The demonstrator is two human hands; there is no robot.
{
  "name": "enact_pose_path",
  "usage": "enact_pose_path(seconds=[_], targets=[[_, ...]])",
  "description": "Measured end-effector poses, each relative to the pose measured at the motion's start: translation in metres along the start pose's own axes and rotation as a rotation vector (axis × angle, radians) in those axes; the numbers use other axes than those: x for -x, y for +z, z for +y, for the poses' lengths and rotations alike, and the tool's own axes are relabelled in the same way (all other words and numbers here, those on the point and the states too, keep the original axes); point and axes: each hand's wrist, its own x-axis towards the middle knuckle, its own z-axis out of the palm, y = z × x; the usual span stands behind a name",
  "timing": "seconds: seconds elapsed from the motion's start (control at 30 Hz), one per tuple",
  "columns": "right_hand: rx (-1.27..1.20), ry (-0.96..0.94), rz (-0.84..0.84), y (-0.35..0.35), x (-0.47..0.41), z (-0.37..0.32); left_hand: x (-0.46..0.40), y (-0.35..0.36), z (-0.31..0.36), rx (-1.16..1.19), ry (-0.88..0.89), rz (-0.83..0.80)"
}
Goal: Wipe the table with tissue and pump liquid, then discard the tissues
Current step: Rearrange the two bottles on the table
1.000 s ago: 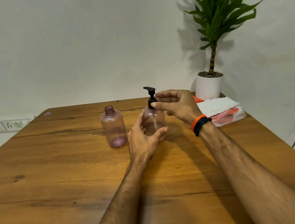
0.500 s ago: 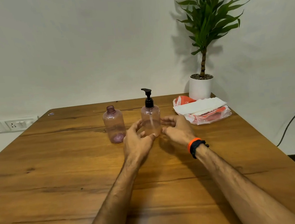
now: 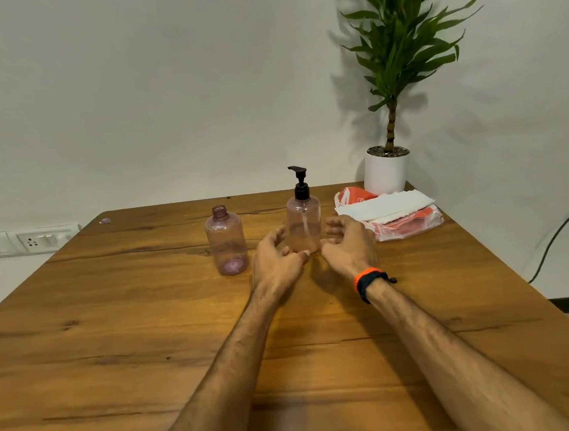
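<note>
Head view, looking fwd and down over a wooden table (image 3: 116, 350), w/ your two bare forearms reaching away from you.

Far left, on the wall beyond the table's left edge: a switch and socket plate (image 3: 25, 241). Left of your grip stands an uncapped pink bottle (image 3: 226, 240), upright, near your left hand (image 3: 275, 260) but apart from it.

Centre: the pump bottle (image 3: 304, 218), clear pink w/ a black pump head, stands upright, long axis vertical, nozzle pointing left. It sits directly beyond and between your two hands. Left hand is released, fingers curled loosely, just beside the bottle's lower left; whether the fingertips touch it, can't tell. Right hand (image 3: 349, 244), w/ an orange-and-black wristband (image 3: 369, 281), is also released and cupped, just beside the bottle's lower right, a sliver of table showing between. Neither hand grasps anything. Both are about equally near the bottle.

Right of your grip, and a bit farther off: the tissue pack (image 3: 393, 214), white sheets lying flat atop an orange-and-clear wrapper, long axis running left-right. Your right hand is clearly the nearer one. Behind the pack, at the table's far right corner, a white pot w/ a tall green plant (image 3: 387, 172). A dark cable (image 3: 560, 232) hangs past the right edge.

Likely next: right hand goes rightward for a tissue. That path looks open; the wide bare table nearer you gives ample wiping room. No bin in sight.
</note>
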Motion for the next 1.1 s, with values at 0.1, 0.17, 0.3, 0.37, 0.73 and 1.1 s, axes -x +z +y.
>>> enact_pose_path(seconds=[0.1,0.17,0.3,0.37,0.73,1.1], targets=[[-0.004,-0.114,0.039,0.002,0.016,-0.007,0.011,-0.025,-0.010,-0.008,0.045,0.067],[-0.006,-0.162,-0.028,0.008,0.025,-0.016,0.019,-0.048,-0.019,-0.048,0.078,0.107],[-0.030,-0.194,-0.119,0.032,0.036,-0.035,0.031,-0.094,-0.033,-0.170,0.095,0.234],[-0.009,-0.197,-0.154,0.050,0.039,-0.044,0.031,-0.115,-0.040,-0.269,0.093,0.234],[0.101,-0.182,-0.114,0.133,0.037,-0.062,0.017,-0.157,-0.097,-0.735,0.216,0.157],[0.051,-0.163,-0.046,0.120,0.030,-0.049,0.016,-0.157,-0.098,-0.760,0.252,0.151]])
